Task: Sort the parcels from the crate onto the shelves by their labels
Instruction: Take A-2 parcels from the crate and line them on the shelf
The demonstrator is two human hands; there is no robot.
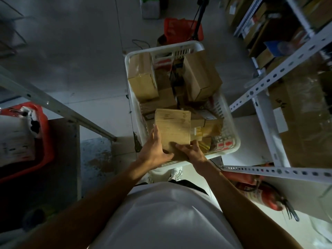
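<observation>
Both hands hold a flat brown parcel (pixel 172 130) over the near end of the white crate (pixel 181 46): the left hand (pixel 155 150), at the parcel's 7 o'clock corner, has thumb and fingers curled round its left edge, and the right hand (pixel 193 151), at 5 o'clock, lays its thumb on top with fingers hidden beneath. Other cardboard boxes (pixel 201 76) fill the crate toward 12 o'clock. White metal shelving (pixel 274 76) bearing cartons stands at 2 to 3 o'clock, with a red fire extinguisher (pixel 262 194) on the floor at 4 o'clock.

Tan cardboard parcels (pixel 172 130) in a white slatted crate (pixel 231 141); red fire extinguisher (pixel 265 196); white perforated shelving (pixel 269 79)
</observation>
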